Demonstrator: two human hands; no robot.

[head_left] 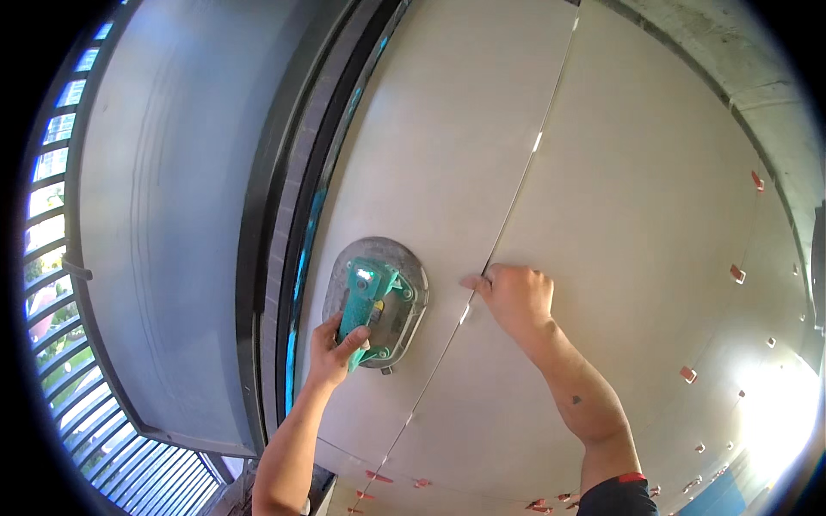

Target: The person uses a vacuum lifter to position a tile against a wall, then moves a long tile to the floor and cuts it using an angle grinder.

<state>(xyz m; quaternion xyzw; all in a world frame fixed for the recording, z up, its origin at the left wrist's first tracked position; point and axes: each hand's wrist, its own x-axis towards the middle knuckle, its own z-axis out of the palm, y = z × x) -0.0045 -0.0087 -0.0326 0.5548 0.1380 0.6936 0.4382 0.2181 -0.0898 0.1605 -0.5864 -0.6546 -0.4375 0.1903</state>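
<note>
My left hand point(329, 354) is wrapped round the green handle of a tile suction vibrator point(356, 308), a tool with a lit display on top. Its wide grey suction pad rests flat against a large beige tile point(447, 112). To the right, my right hand point(520, 297) is closed at the narrow joint between this tile and a neighbouring beige tile point(654, 215). The thumb reaches across the joint; whatever the fingers pinch is hidden. Just below them a small white tile clip point(465, 315) sits in the joint, and another white clip point(538, 142) sits higher up.
Red wedges point(737, 274) and small clips dot the joints at right and along the bottom. Left of the tile runs a dark frame point(267, 215) with blue film strips, beside a grey panel point(189, 215) and barred railing point(64, 301). Bare concrete point(740, 52) borders the upper right.
</note>
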